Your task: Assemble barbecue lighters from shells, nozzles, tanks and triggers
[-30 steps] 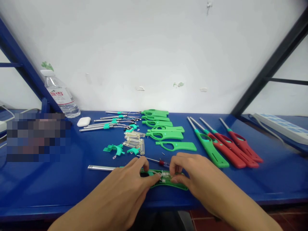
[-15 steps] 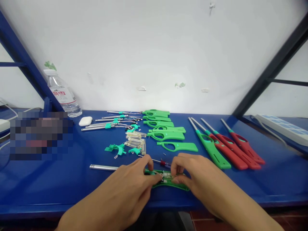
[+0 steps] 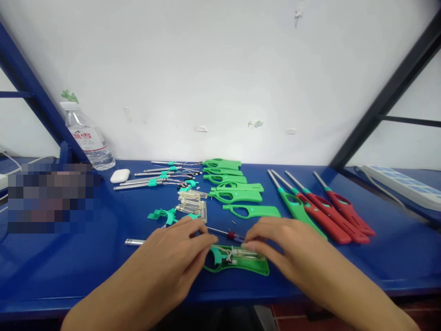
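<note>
An opened green gas lighter (image 3: 253, 267) lies at the desk's front edge. Its half shell holds a clear fuel tank (image 3: 246, 254), a teal trigger (image 3: 217, 255) and thin white wires (image 3: 227, 252). My left hand (image 3: 177, 250) is closed over the lighter's neck, thumb and forefinger together, covering part of the metal barrel (image 3: 133, 242). My right hand (image 3: 280, 241) has its fingertips closed at the upper edge of the shell, beside the tank; its exact contact is partly hidden. Just behind the shell lies a screwdriver (image 3: 234, 236) with a red and clear handle.
Several green half shells (image 3: 253, 211), loose fuel tanks (image 3: 193, 204), teal parts (image 3: 161, 214) and metal barrels with wires (image 3: 138, 183) lie behind. Assembled lighters (image 3: 324, 220) are at right. A water bottle (image 3: 89, 140) and a white case (image 3: 120, 175) stand left, against the wall side.
My left hand has drawn back left, uncovering the teal trigger and wires. My right fingers have moved to the tank's upper side, so more of the tank shows.
</note>
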`<state>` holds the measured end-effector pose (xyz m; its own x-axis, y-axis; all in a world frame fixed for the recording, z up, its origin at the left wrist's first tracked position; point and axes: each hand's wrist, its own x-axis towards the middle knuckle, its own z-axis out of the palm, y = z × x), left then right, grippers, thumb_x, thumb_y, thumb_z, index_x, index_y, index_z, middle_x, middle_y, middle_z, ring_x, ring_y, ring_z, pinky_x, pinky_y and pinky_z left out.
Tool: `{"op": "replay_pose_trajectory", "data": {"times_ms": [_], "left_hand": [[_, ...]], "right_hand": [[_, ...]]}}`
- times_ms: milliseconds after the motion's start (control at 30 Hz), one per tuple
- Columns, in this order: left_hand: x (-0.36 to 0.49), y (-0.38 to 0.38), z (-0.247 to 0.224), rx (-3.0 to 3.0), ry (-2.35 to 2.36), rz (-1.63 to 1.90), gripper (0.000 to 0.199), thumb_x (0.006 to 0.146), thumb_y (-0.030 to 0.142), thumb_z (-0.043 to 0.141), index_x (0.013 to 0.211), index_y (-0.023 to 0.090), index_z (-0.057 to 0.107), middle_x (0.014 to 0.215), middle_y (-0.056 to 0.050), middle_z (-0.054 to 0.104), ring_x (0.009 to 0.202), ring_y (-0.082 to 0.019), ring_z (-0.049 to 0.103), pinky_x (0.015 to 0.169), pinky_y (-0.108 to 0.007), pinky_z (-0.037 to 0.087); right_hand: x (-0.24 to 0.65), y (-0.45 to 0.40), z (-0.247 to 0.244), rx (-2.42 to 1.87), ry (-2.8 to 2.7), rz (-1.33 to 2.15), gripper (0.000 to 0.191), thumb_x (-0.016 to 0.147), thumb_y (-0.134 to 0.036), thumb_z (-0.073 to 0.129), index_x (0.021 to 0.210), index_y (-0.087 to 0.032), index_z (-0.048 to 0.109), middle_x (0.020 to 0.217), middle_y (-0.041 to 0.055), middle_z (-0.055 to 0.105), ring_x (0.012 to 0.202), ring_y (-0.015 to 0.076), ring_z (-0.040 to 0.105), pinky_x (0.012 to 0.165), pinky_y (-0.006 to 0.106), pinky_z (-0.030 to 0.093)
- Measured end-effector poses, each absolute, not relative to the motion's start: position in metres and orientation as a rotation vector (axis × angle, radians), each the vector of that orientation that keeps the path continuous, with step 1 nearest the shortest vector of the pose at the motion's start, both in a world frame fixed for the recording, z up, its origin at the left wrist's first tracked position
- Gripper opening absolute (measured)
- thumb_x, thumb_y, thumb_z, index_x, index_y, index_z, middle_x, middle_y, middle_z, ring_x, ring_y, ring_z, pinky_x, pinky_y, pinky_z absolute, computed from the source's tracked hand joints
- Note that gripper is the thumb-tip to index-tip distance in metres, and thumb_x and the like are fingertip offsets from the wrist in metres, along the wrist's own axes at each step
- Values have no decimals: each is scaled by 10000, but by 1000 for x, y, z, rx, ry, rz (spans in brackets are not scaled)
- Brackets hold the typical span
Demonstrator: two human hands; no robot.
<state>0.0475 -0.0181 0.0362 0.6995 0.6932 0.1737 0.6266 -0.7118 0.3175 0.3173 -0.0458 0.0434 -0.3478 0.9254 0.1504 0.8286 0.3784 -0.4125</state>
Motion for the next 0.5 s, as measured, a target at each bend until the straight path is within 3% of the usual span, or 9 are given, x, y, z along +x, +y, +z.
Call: {"op": "replay_pose_trajectory", "data": {"times_ms": [167, 500], "left_hand": [[31, -3, 32, 2780, 1115, 428, 314, 1088, 182, 440, 1216, 333, 683, 1198, -15, 690, 1071, -259, 677, 848, -401, 527], [18, 7, 29, 2782, 1052, 323, 303, 1057, 120, 508, 1138, 302, 737, 1141, -7, 722, 1019, -204, 688, 860, -337, 497]], "right_hand": [[339, -35, 37, -1645, -2229, 69, 211, 1075, -294, 535, 1101, -271, 743, 1093, 33, 794, 973, 286, 769, 853, 413, 544], [345, -21, 23, -1625, -2264, 159, 282, 1078, -339, 506, 1246, -273, 722, 1293, 63, 761, 1204, 315, 710, 1053, 546, 544]]}}
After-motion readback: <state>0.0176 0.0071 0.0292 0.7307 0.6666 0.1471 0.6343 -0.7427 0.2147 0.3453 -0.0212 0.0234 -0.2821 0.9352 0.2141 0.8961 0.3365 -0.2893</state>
